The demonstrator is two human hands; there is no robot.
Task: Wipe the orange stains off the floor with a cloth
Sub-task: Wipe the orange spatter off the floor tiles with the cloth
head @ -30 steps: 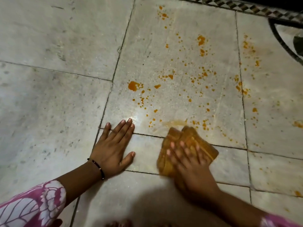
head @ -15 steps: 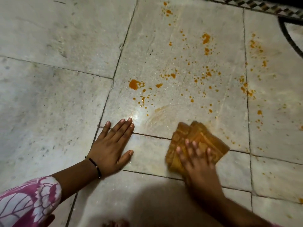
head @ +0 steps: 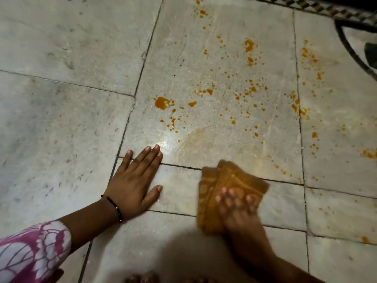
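Moved since half a second ago: cloth (head: 230, 193) and right hand (head: 236, 209) drawn back toward the person, off the large stained tile; a pale orange smear (head: 206, 144) lies where they were. Right hand: blurred, fingers spread flat, pressing the folded orange cloth onto the floor (head: 61, 119). Left hand (head: 134, 180): unmoved, palm down, fingers straight, flat on the tile just left of the cloth; black bracelet (head: 115, 207) at the wrist, pink patterned sleeve (head: 32, 248). Orange stains (head: 163, 103): blob and scattered drops beyond both hands. Floor: pale stone tiles, dark joints, patterned border (head: 326, 9) at far right.
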